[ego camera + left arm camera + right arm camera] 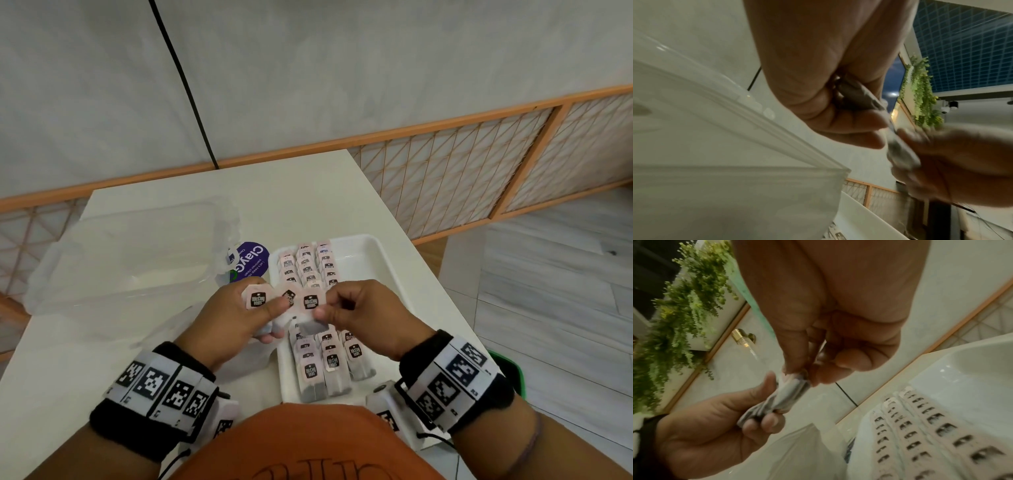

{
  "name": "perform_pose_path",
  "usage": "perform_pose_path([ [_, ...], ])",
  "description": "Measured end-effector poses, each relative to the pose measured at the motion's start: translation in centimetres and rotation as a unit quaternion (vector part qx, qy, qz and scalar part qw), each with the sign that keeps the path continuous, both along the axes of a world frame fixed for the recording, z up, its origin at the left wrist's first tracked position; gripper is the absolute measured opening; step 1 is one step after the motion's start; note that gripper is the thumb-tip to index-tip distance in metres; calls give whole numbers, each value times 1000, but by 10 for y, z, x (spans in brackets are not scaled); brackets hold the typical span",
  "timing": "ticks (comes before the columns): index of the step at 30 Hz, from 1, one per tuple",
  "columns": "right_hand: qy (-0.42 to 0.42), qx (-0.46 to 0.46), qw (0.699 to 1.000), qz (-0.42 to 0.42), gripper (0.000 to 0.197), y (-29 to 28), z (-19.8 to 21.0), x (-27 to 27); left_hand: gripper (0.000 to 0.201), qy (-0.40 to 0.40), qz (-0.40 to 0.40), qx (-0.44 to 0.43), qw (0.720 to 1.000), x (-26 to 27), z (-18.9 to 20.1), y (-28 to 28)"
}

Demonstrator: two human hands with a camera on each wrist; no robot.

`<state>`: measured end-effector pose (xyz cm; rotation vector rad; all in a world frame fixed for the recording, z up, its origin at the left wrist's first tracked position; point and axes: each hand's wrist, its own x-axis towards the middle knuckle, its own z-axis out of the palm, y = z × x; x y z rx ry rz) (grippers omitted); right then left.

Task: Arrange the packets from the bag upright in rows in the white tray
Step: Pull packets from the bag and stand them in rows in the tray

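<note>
Left hand: your left hand (236,317) grips a small fan of packets (256,301) at the centre of the head view, thumb across their faces, fingers curled behind.
Right hand: your right hand (356,310) pinches one packet (311,303) of that fan between thumb and forefinger, its other fingers curled in.
Held packets: their printed labels face the camera; the long axes run roughly up and down the frame, splayed a little like cards.
Tray: the white tray (383,270) lies right of centre, partly under your hands.
Tray packets: three rows of packets (308,265) stand upright along the tray's left part, running from its far end to its near end; the labelled tops face up, the nearest ones lean toward you.
Bag: the clear bag (130,253) lies flat on the table (301,192) at middle left, just beside the tray.
</note>
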<state>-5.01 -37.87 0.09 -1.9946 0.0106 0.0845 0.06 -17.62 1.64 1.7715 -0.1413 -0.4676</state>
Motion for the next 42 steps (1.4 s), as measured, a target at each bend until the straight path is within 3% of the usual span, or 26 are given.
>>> perform_pose_path([
  [6, 91, -96, 989, -65, 26, -32, -33, -18, 16, 12, 64, -26, 998, 5, -3, 18],
  [9, 150, -178, 971, -43, 29, -42, -52, -25, 20, 3, 89, -26, 996, 8, -5, 23],
  [13, 220, -230, 948, 1, 35, -43, -69, -30, 7, 3, 96, -29, 995, 7, -5, 25],
  [22, 221, -282, 933, -30, 22, -35, -75, -32, 11, -8, 90, -33, 995, 5, -8, 26],
  [26, 206, -303, 929, -49, 27, -31, -77, -33, 12, -9, 90, -26, 996, 3, -10, 29],
  [42, 209, -316, 926, -4, 22, -23, -64, -35, 7, 5, 106, -11, 994, 3, -11, 31],
])
